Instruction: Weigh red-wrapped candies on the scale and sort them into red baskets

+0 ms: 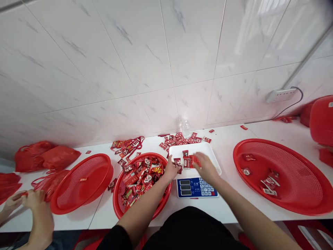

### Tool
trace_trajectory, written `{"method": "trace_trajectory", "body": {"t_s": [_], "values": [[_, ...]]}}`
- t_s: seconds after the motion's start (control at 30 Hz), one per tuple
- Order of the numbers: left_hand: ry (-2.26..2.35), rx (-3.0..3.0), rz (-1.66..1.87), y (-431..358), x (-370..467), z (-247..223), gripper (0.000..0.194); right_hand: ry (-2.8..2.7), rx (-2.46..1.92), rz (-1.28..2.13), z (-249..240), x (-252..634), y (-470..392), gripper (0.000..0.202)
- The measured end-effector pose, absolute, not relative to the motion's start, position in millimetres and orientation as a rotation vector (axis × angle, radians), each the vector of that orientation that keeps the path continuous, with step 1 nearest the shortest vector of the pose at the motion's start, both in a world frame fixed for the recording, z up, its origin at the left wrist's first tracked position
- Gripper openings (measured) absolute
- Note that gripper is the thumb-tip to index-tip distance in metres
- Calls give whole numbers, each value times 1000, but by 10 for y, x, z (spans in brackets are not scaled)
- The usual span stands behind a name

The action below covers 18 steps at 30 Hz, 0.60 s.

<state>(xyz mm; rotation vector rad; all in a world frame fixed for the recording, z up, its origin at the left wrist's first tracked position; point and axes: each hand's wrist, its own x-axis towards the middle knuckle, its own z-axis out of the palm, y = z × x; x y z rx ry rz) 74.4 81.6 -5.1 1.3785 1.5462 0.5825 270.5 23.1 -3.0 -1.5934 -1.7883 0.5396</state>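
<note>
My left hand point(171, 169) is over the left side of the scale's white weighing tray point(215, 165), its fingers closed on a small dark red snack packet point(177, 161). On the tray's right side my right hand point(206, 167) curves its thumb and fingers round a bright red packet point(193, 159). Between the hands lie more small red packets point(186, 162). The scale's blue panel point(194, 189), with displays and keys, faces me. Left of it, a red basket point(117, 180) holds many mixed red packets, partly hidden by my left forearm.
Loose packets point(179, 139) lie behind the tray near a clear plastic bottle point(185, 126). A large red basket point(299, 147) with several packets stands right. Leftward are another red basket point(78, 194), red bags point(58, 158) and another person's hands point(33, 199). A power strip point(282, 94) is on the wall.
</note>
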Motion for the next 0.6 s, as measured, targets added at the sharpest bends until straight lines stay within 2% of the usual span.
{"method": "trace_trajectory", "body": {"t_s": [0.13, 0.2, 0.47, 0.6], "values": [[1260, 826, 596, 643, 451, 117, 34, -2096, -1773, 439, -345, 2283, 295, 45], [1208, 698, 597, 560, 289, 153, 28, -2101, -1821, 441, -459, 2153, 352, 47], [1193, 525, 551, 410, -83, 148, 30, -1994, -1911, 471, -417, 2120, 517, 36], [1165, 530, 551, 463, -31, 126, 40, -1792, -1952, 497, -241, 2071, 445, 37]]}}
